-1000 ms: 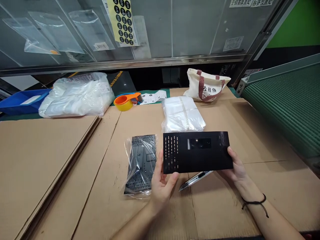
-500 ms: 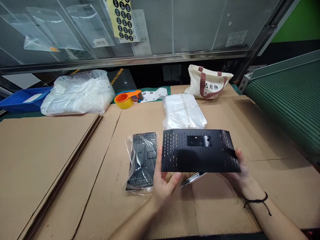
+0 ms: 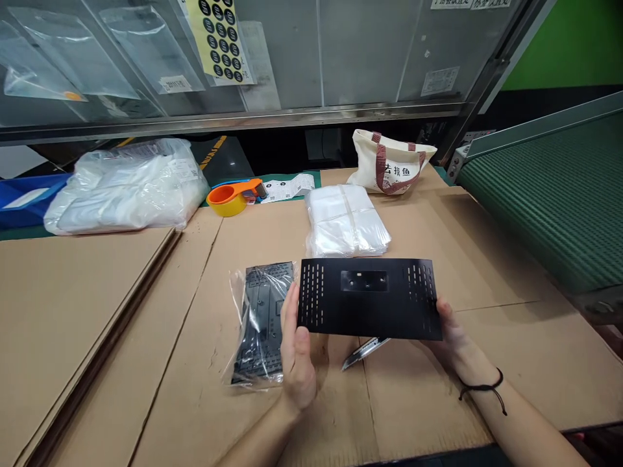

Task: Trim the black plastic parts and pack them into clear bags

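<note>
Black slotted panel (image 3: 367,312), held above cardboard (image 3: 418,402) near a bagged black part (image 3: 263,318), has just changed tilt as the left hand (image 3: 298,366) straightened its fingers along one edge, apparently leaving the right hand (image 3: 460,344), gripping with partly hidden fingers, to support it.

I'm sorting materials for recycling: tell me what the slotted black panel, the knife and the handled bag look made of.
Black panel: thin metal or plastic, satin black; the smooth sheen leaves it open. Knife: probably metal, given its bright silvery glints. Handled bag: likely matte canvas, judging by its soft folds and dull surface.
</note>
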The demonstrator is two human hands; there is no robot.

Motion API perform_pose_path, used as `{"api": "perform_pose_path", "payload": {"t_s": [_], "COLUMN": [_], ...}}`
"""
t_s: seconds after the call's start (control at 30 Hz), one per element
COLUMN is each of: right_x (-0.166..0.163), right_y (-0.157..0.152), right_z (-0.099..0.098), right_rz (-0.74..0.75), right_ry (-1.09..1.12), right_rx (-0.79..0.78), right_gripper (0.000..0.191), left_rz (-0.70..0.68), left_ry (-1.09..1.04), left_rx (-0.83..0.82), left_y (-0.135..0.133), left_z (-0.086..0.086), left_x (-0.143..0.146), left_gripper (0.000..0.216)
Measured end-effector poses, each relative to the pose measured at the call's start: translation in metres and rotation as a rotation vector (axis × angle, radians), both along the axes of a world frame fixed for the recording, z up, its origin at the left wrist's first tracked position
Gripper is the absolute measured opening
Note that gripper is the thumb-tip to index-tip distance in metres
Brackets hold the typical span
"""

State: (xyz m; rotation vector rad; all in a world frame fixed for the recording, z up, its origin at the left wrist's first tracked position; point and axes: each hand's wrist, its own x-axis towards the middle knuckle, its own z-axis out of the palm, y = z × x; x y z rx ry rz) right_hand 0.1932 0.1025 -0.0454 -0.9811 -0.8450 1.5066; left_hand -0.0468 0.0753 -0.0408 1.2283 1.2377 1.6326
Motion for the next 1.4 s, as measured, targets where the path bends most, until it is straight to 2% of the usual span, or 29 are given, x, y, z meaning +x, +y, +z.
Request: {"api": "perform_pose_path", "payload": {"t_s": [0.1, 0.23, 0.4, 0.5, 0.57, 0.6, 0.67, 0.73, 0.83, 0.97, 1.23, 1.4], "right_x": [-0.004, -0.007, -0.007, -0.009, -0.011, -0.012, -0.014, -0.016, -0.018, -0.017, -0.018, -0.018], "right_y": [-0.001, 0.003, 0.005, 0.001, -0.003, -0.005, -0.007, -0.008, -0.008, -0.008, -0.009, -0.007], "right_z": [0.005, 0.007, 0.011, 0.017, 0.019, 0.020, 0.018, 0.014, 0.009, 0.007, 0.001, 0.003], "right_rz": [-0.001, -0.005, -0.061, -0.098, -0.200, -0.271, -0.398, -0.449, -0.394, -0.305, -0.283, -0.274], "right_ry": [0.003, -0.192, -0.353, -0.565, -0.795, -0.904, -1.057, -1.138, -1.147, -1.025, -0.859, -0.850], "right_rx": [0.039, 0.206, 0.347, 0.632, 0.842, 0.899, 0.900, 0.836, 0.696, 0.612, 0.575, 0.558], "right_gripper": [0.050, 0.047, 0.027, 0.008, 0.018, 0.026, 0.039, 0.054, 0.078, 0.093, 0.095, 0.084], "left_rz": [0.011, 0.014, 0.032, -0.006, -0.029, -0.031, -0.040, -0.059, -0.061, -0.057, -0.061, -0.038], "left_ry": [0.025, 0.034, -0.022, -0.189, -0.232, -0.231, -0.228, -0.243, -0.187, -0.124, -0.084, -0.082], "left_rx": [-0.007, -0.017, 0.014, 0.001, 0.012, 0.026, 0.057, 0.080, 0.111, 0.098, 0.102, 0.101], "left_y": [0.003, 0.004, 0.003, 0.000, -0.001, -0.002, -0.004, -0.005, -0.005, -0.004, -0.006, -0.007], "left_z": [0.001, 0.000, 0.002, 0.005, 0.007, 0.008, 0.009, 0.009, 0.008, 0.005, 0.004, 0.007], "left_x": [-0.001, -0.001, 0.002, 0.006, 0.009, 0.010, 0.011, 0.012, 0.011, 0.009, 0.008, 0.012], "left_gripper": [0.049, 0.047, 0.049, 0.053, 0.054, 0.053, 0.050, 0.052, 0.060, 0.062, 0.066, 0.067]}}
